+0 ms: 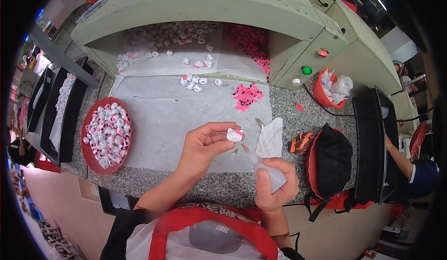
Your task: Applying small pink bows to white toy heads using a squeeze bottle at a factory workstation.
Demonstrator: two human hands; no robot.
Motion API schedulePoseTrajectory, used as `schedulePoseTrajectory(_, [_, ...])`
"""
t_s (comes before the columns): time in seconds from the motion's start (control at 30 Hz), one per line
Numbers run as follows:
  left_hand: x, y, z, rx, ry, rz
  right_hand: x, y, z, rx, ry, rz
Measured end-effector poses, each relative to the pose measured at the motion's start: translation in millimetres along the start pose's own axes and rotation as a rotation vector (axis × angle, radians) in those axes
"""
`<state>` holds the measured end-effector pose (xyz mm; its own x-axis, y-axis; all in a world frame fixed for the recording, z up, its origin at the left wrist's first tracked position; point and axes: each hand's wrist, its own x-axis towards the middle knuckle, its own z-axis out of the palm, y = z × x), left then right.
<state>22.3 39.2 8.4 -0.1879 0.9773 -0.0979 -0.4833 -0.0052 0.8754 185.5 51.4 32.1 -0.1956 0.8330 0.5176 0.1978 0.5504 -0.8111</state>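
Between the thumb and fingers of my left hand (198,150) is a small white cat-head-shaped piece (233,135) with pink on it. My right hand (279,192) grips a translucent white squeeze bottle (276,180), its narrow tip pointing up and left, just below the piece. Whether the tip touches the piece, I cannot tell. Both hands are over a white paper sheet (158,139). Farther up the sheet lie several white pieces (197,88) and a heap of small pink parts (247,95). A crumpled paper (270,139) lies right of the piece.
At left stands a red scalloped dish (88,159) full of white pieces, with black trays (53,139) beyond. A pale-green cabinet (205,6) holds more white and pink parts. At right are a red basket (324,97), a black cloth (333,160) and another person's arm (399,160).
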Motion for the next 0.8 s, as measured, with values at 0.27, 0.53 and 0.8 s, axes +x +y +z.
schedulePoseTrajectory(0.27, [-1.9,-1.3,0.5,-0.037,-0.016,0.017,3.7,-0.2,-3.4,-0.044,0.031,-0.067])
schedulePoseTrajectory(0.53, [-2.1,-0.8,-7.0,-0.010,0.014,0.042,5.6,-2.3,1.3,-0.019,-0.032,-0.026])
schedulePoseTrajectory(0.8, [17.2,-18.4,-8.8,0.045,0.109,0.036,36.4,56.9,-3.1,0.478,0.076,0.762])
